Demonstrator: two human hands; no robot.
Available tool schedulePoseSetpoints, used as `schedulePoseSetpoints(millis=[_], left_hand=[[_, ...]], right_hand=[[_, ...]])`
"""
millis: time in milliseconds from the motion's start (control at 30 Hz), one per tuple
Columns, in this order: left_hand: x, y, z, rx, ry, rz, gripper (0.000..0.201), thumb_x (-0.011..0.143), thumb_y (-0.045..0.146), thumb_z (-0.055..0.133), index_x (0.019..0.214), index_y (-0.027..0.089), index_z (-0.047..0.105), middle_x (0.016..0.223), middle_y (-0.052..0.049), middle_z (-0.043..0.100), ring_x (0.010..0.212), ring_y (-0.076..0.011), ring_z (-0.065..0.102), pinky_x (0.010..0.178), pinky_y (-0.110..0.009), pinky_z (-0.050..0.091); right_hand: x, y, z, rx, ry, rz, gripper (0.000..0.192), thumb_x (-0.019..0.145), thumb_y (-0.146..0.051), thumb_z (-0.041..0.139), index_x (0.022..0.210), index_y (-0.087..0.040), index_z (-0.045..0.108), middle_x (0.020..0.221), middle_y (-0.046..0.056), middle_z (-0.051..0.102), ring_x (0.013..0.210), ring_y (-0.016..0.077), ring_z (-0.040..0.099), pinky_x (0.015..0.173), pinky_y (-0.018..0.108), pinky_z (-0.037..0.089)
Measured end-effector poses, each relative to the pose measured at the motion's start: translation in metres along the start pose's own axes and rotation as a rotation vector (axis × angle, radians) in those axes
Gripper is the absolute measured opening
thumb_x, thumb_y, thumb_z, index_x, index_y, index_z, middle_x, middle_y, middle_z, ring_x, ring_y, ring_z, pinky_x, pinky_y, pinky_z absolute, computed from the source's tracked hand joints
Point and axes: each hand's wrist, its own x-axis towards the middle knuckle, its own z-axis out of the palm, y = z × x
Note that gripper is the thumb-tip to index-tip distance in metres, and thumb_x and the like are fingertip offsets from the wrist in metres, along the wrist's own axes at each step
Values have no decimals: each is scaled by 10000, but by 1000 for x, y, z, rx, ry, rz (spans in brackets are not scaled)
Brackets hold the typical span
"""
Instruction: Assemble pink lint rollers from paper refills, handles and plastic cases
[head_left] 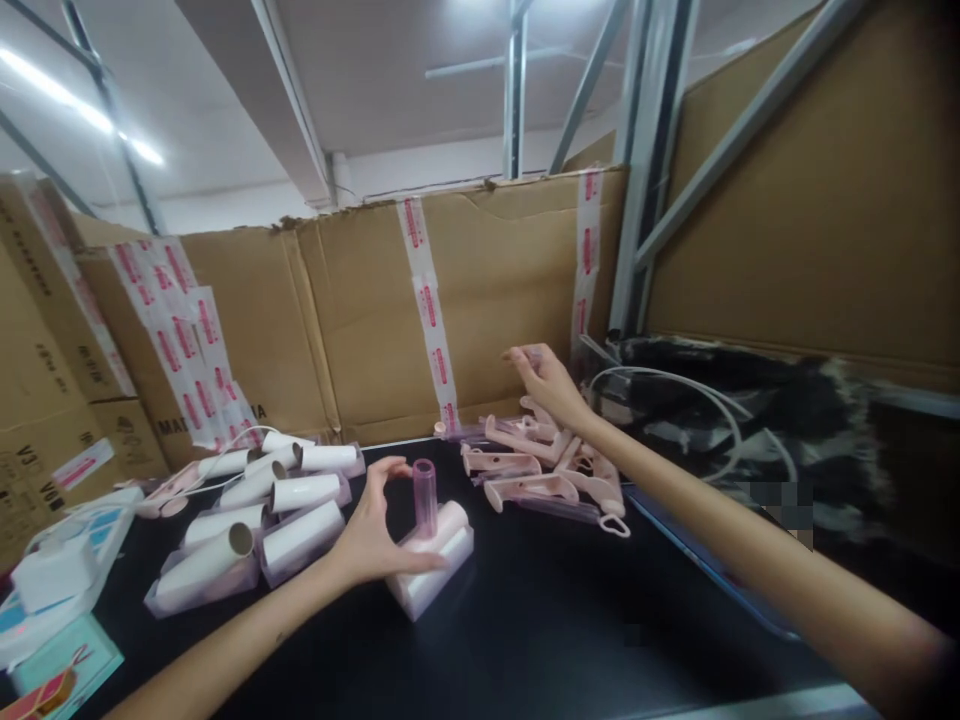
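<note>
Here the lint roller, a white roll in a clear cover with a pink translucent tube standing up from it, sits on the black table near its middle; the left hand cups it, thumb and fingers curled around its near end; it would do well to keep that grip steady so the tube stays upright; the right hand, fingers loosely spread and holding nothing clearly, reaches the pile of pink handles farther back and should pick one cleanly; white rolls lie to the left.
</note>
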Motion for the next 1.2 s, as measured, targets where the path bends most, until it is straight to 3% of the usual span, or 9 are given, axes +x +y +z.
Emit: schedulePoseSetpoints(millis=[100, 267, 433, 600, 667, 867, 1000, 1100, 1200], left_hand=[[-30, -12, 4, -3, -45, -156, 1047, 437, 404, 833, 1252, 209, 206, 1225, -130, 445, 1190, -297, 435, 1032, -468, 301], [-48, -15, 11, -109, -117, -374, 788, 607, 310, 741, 1223, 188, 264, 1146, -110, 552, 1022, -243, 566, 928, -404, 412], [-42, -12, 4, -47, -109, -395, 601, 630, 266, 713, 1137, 160, 408, 1069, -88, 611, 996, -246, 575, 914, -395, 423], [-39, -24, 1, -9, -111, -330, 488, 676, 296, 690, 1102, 184, 480, 1125, -85, 589, 1082, -255, 541, 982, -411, 380], [-37, -31, 1, 62, -9, -314, 568, 704, 318, 668, 1195, 186, 414, 1245, -118, 506, 1181, -276, 475, 1021, -446, 338], [-31, -27, 0, 133, 155, -95, 709, 809, 428, 552, 1379, 218, 186, 1512, -115, 147, 1403, -259, 78, 1133, -468, 105], [-33, -2, -4, -481, 122, -288, 604, 858, 614, 300, 1289, 199, 379, 1361, -129, 452, 1275, -300, 396, 1055, -478, 307], [-36, 14, -9, -829, 37, -517, 570, 776, 625, 482, 1105, 159, 500, 952, -121, 672, 867, -295, 653, 788, -466, 510], [-35, 21, -16, -791, 174, -580, 398, 701, 438, 689, 912, 152, 511, 707, -38, 651, 626, -207, 647, 621, -360, 538]], right_hand=[[-20, -36, 5, 72, -101, -52, 459, 893, -543, 354, 952, -169, 612, 869, 69, 624, 779, 177, 583, 719, 301, 455], [-82, -98, 42, 95, -622, -151, 589, 575, -598, 720, 982, -185, 618, 651, -25, 577, 581, 141, 534, 519, 234, 394], [-116, -109, 71, 230, -347, -26, 229, 829, -416, 539, 775, -198, 500, 576, -36, 544, 504, 115, 517, 529, 242, 414], [-99, -98, 35, 425, 304, 74, 139, 849, -353, 517, 805, -225, 485, 647, -28, 485, 510, 117, 468, 493, 247, 399], [-91, -92, 21, 500, 376, 111, 152, 873, -387, 482, 851, -238, 479, 577, -49, 421, 444, 115, 403, 427, 242, 353], [-91, -83, 9, 593, -135, -50, 331, 789, -520, 592, 936, -239, 495, 755, 11, 566, 629, 154, 558, 547, 266, 447], [-100, -90, 16, 593, -472, -120, 319, 793, -483, 612, 928, -210, 516, 831, 20, 580, 716, 150, 589, 624, 260, 481], [-105, -95, 19, 582, -758, -134, 367, 800, -480, 606, 1018, -196, 525, 907, 38, 610, 795, 162, 617, 677, 265, 501], [-102, -96, 9, 498, -709, -194, 639, 711, -681, 546, 1136, -205, 521, 949, 70, 610, 753, 182, 622, 608, 270, 502]])
